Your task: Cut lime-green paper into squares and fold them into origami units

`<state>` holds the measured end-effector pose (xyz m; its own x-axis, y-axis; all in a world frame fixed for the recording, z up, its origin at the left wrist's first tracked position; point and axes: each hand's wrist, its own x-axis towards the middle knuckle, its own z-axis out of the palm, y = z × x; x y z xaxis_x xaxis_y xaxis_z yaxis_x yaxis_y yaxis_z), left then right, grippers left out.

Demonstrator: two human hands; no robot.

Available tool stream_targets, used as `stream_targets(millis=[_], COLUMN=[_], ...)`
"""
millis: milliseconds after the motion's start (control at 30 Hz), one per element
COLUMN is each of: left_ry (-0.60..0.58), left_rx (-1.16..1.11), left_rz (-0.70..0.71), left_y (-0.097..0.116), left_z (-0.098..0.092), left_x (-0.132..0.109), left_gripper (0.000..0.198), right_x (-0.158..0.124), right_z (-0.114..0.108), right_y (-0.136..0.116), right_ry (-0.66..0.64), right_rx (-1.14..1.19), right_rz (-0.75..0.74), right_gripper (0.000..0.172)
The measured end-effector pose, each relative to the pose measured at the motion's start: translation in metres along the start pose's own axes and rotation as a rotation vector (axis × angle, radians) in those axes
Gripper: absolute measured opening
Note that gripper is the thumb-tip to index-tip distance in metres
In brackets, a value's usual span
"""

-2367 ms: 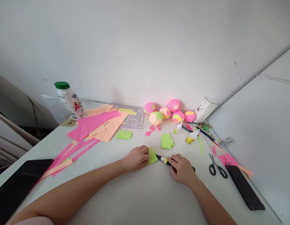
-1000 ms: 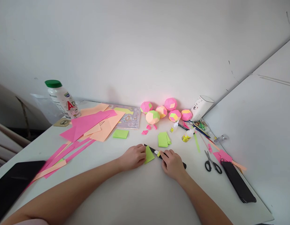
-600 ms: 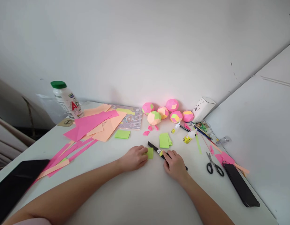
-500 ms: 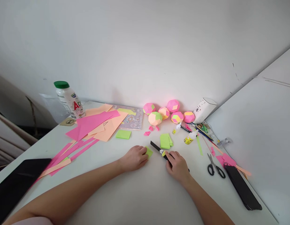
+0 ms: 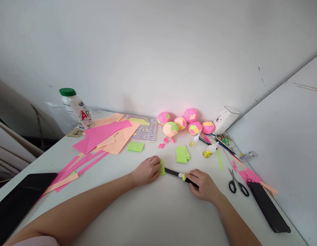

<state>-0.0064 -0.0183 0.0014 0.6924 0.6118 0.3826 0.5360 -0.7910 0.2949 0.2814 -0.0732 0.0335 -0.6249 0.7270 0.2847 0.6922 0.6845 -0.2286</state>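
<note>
My left hand (image 5: 148, 171) has its fingers curled over a small piece of green paper (image 5: 162, 168), whose right part shows past the fingertips. A utility knife (image 5: 185, 178) with a long dark blade and yellow slider is gripped in my right hand (image 5: 204, 186). Its blade points left, the tip at or very near the paper's right edge; whether they touch I cannot tell. Just beyond the knife lies a stack of green paper pieces (image 5: 181, 154). Another green paper rectangle (image 5: 135, 147) rests beyond my left hand.
Several paper balls (image 5: 170, 129) stand along the wall. Pink and orange sheets (image 5: 102, 136) and a white bottle (image 5: 78, 109) are at left, near a black tablet-like slab (image 5: 22, 201). Glue bottles (image 5: 210, 150), scissors (image 5: 236, 184) and a black case (image 5: 268, 206) lie at right.
My right hand has moved right and slightly nearer me. The knife now lies flatter, its tip lowered to the paper's edge. The green paper has turned more upright under my left hand.
</note>
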Motion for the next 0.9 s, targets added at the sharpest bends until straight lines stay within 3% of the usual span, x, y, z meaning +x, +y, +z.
stream_targets(millis=[233, 900], left_ry=[0.028, -0.019], left_rx=[-0.02, -0.055], left_rz=[0.033, 0.032], left_y=[-0.004, -0.004], left_z=[0.002, -0.004], left_x=[-0.002, -0.001], left_gripper=[0.02, 0.024], right_x=[-0.001, 0.0], right_z=[-0.015, -0.016], right_y=[0.004, -0.003], right_ry=[-0.076, -0.108], right_rx=[0.204, 0.126], right_rz=[0.038, 0.046], right_gripper=[0.046, 0.045])
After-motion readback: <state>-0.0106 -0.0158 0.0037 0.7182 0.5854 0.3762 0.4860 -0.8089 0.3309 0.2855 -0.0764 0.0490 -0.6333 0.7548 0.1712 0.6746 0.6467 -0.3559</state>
